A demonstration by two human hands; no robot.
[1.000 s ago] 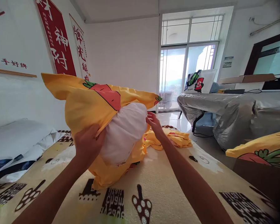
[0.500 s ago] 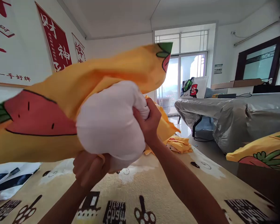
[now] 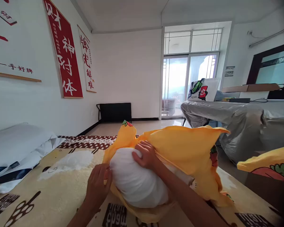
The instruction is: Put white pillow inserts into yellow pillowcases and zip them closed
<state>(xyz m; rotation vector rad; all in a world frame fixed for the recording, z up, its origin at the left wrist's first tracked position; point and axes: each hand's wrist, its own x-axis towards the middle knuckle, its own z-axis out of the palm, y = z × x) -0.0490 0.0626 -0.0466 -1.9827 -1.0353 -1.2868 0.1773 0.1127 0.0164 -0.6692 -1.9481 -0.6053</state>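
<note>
Lowered since, the pillow [image 3: 137, 181] is partly hidden by its cover [image 3: 184, 146], pinched by my left hand [image 3: 98, 183]; right hand [image 3: 146, 155] spread open.

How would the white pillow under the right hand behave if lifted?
The white pillow would probably squash and sag rather than hold its shape, since its surface is creased and bulging. Its puffy bulk suggests light weight for its size. It seems unlikely to roll, with the yellow cover bunched against it.
</note>
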